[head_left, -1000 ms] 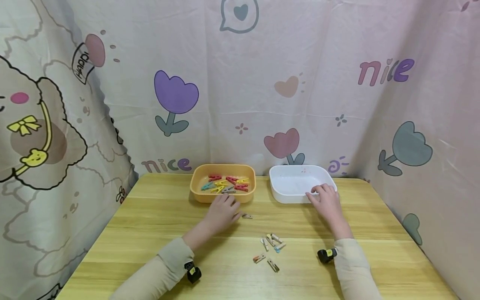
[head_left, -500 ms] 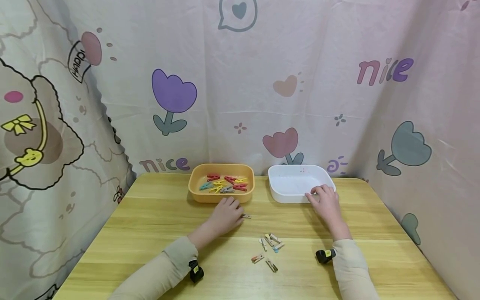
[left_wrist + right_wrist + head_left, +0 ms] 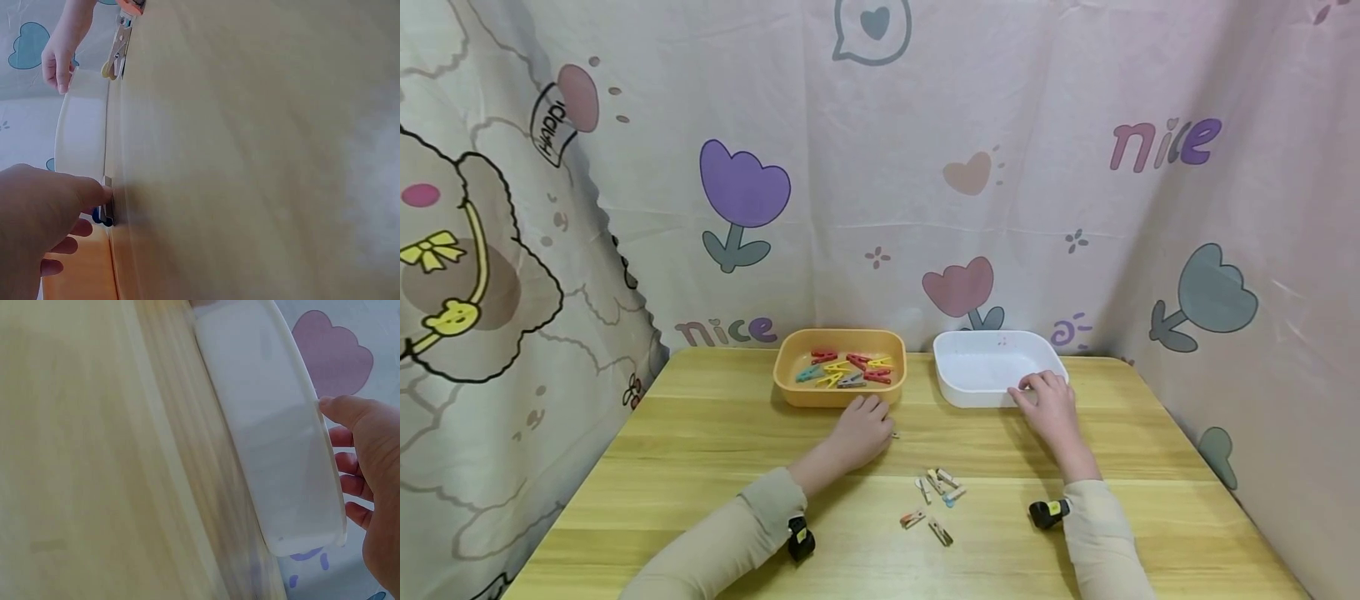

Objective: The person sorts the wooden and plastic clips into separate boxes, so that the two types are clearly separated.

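My left hand (image 3: 861,432) is low over the table in front of the orange tub, its thumb and fingers pinching a small wooden clothespin (image 3: 107,209) with a dark blue end. In the head view most of that clothespin is hidden by the hand. My right hand (image 3: 1051,404) holds the near rim of the white tub (image 3: 269,419), its thumb at the rim and its fingers curled over to the inner side. Several small wooden clothespins (image 3: 940,531) lie loose on the table between the forearms, some with coloured ends.
The orange tub (image 3: 786,385) at the back left contains several plastic clothespins (image 3: 877,376) in red, yellow, teal and grey. Beside it, at the back right, stands the white tub. A patterned curtain (image 3: 865,275) hangs right behind the wooden table (image 3: 700,450).
My left hand has moved right from the orange tub's front edge to the lone wooden clothespin and has taken hold of it. The right hand stays at the white tub's rim.
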`<action>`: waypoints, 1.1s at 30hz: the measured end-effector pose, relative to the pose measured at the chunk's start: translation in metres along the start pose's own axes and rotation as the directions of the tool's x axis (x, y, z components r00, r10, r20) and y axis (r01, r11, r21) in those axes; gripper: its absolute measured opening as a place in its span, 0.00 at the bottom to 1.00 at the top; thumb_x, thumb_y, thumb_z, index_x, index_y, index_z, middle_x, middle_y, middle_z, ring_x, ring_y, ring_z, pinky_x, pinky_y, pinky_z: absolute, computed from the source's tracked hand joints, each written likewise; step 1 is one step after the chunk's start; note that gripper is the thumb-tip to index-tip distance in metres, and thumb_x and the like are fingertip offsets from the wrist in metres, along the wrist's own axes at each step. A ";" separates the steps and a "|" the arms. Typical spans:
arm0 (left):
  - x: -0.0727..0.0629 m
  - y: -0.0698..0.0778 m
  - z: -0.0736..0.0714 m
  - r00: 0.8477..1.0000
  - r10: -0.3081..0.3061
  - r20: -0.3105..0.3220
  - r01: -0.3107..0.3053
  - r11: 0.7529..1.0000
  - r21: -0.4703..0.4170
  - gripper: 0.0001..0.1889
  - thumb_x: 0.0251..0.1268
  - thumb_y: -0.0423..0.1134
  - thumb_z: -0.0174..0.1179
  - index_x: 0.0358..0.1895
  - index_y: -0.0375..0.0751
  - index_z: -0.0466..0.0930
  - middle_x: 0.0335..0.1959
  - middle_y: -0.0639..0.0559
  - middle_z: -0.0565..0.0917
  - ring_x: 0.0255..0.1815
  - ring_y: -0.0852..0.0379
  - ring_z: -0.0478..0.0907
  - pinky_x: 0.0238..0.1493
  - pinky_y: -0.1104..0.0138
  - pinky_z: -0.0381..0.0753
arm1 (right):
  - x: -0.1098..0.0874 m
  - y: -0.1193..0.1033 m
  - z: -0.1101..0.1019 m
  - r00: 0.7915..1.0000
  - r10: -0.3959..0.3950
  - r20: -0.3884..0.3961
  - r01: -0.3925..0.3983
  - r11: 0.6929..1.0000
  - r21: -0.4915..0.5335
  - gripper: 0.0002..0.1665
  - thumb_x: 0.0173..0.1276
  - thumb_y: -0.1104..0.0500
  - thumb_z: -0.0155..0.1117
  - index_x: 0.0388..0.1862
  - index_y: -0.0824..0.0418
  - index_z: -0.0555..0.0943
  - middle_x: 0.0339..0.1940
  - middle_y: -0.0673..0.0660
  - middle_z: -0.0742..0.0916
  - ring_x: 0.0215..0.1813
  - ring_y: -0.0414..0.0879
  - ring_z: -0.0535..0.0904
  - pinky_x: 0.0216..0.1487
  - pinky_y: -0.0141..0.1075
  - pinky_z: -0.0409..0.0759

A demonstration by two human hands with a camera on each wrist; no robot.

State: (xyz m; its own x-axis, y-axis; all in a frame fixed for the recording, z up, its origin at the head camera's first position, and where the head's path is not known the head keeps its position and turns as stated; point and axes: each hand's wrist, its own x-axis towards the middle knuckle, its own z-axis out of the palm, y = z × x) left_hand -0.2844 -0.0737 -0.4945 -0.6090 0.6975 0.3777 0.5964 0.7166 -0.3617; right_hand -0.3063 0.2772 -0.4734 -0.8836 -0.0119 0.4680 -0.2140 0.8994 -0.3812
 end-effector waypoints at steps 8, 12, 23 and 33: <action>0.007 0.005 0.002 0.999 0.035 -0.007 -0.035 0.999 0.031 0.09 0.69 0.42 0.54 0.34 0.51 0.85 0.38 0.53 0.81 0.42 0.53 0.73 0.42 0.61 0.72 | -0.003 0.000 0.000 1.000 0.002 -0.007 -0.002 1.000 0.022 0.15 0.65 0.49 0.66 0.35 0.61 0.80 0.40 0.62 0.80 0.48 0.59 0.71 0.54 0.56 0.64; 0.010 0.006 0.000 0.999 0.047 -0.004 -0.047 0.998 0.043 0.09 0.69 0.44 0.55 0.35 0.52 0.85 0.40 0.53 0.82 0.43 0.54 0.73 0.43 0.61 0.72 | -0.003 0.000 0.000 1.000 0.000 -0.014 0.000 1.000 0.018 0.15 0.65 0.49 0.66 0.35 0.60 0.80 0.41 0.62 0.80 0.48 0.59 0.72 0.54 0.56 0.64; 0.028 0.007 -0.016 0.995 0.088 0.036 -0.090 0.995 0.038 0.11 0.72 0.42 0.52 0.39 0.50 0.86 0.44 0.52 0.83 0.46 0.53 0.76 0.48 0.60 0.76 | -0.001 0.001 0.000 1.000 0.006 0.002 -0.006 1.000 0.013 0.15 0.65 0.49 0.66 0.36 0.60 0.80 0.42 0.62 0.80 0.49 0.59 0.72 0.56 0.57 0.64; 0.048 0.004 -0.024 0.994 0.107 -0.027 -0.106 0.993 0.054 0.09 0.70 0.43 0.54 0.37 0.51 0.85 0.37 0.54 0.81 0.41 0.54 0.74 0.44 0.61 0.71 | 0.000 0.001 0.000 1.000 -0.006 -0.010 0.006 1.000 0.024 0.15 0.65 0.49 0.67 0.36 0.60 0.80 0.42 0.61 0.81 0.48 0.58 0.72 0.55 0.56 0.64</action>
State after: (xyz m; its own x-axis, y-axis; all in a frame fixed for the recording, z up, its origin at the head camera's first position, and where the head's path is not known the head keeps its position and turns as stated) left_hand -0.2987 -0.0379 -0.4579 -0.5275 0.7699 0.3593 0.6283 0.6382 -0.4449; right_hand -0.3066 0.2780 -0.4737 -0.8781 -0.0129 0.4783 -0.2293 0.8887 -0.3970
